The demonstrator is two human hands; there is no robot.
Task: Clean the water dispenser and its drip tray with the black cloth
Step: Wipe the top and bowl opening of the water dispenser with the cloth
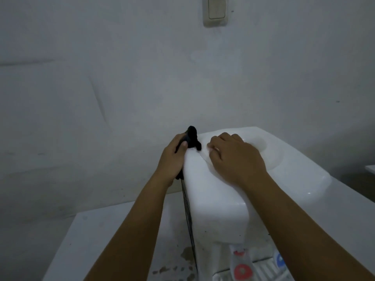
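My left hand [172, 157] grips black cloth [192, 137], rubbing top left edge of water dispenser [219, 199]. My right hand [233, 157] rests on top, fingers loosely bent, to steady it. Drip tray [261, 268] at 5 o'clock, likely next.

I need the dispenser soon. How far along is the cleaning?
Nothing looks finished. In hand: the left hand holds the black cloth against the water dispenser at its top left edge; the right hand steadies the top. The drip tray is untouched.
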